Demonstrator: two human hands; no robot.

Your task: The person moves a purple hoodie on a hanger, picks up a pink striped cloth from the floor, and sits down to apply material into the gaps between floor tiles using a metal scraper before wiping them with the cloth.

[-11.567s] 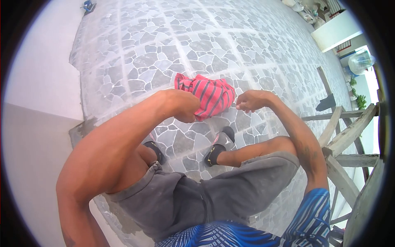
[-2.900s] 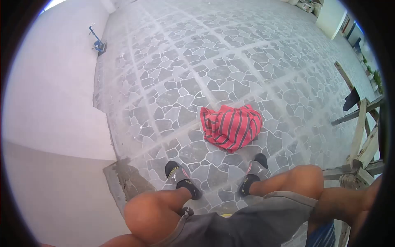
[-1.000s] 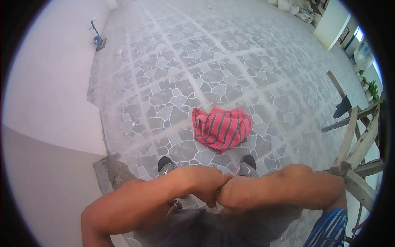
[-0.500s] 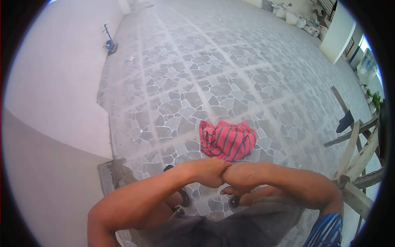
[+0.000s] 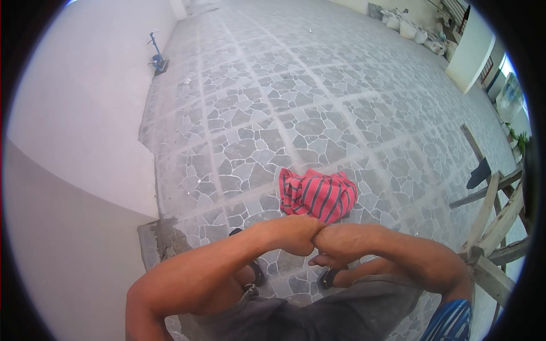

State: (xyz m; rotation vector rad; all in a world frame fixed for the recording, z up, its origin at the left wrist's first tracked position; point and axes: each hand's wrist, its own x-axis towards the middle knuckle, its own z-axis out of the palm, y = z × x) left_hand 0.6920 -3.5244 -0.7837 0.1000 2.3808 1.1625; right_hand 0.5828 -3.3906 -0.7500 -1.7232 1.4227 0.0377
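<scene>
My left hand (image 5: pixel 300 234) and my right hand (image 5: pixel 340 243) meet knuckles to knuckles in front of my body. The left one is closed, its fingers curled out of sight beneath it. Closed too, the right one has its thumb side showing below. I cannot tell what, if anything, is inside them. Just beyond the hands, a red cloth (image 5: pixel 321 196) with dark stripes lies bunched on the stone-patterned floor (image 5: pixel 250 150). In this view its near edge is right at the left knuckles.
A white wall (image 5: pixel 85 113) runs along the left, with a blue stand-like object (image 5: pixel 156 54) at its foot. On the right stands a wooden frame (image 5: pixel 492 227) with a dark piece (image 5: pixel 479 173) hanging on it. White sacks (image 5: pixel 408 28) line the far right.
The whole view has shifted slightly, so everything sits a little further right. Hands and cloth keep nearly the same places relative to each other.
</scene>
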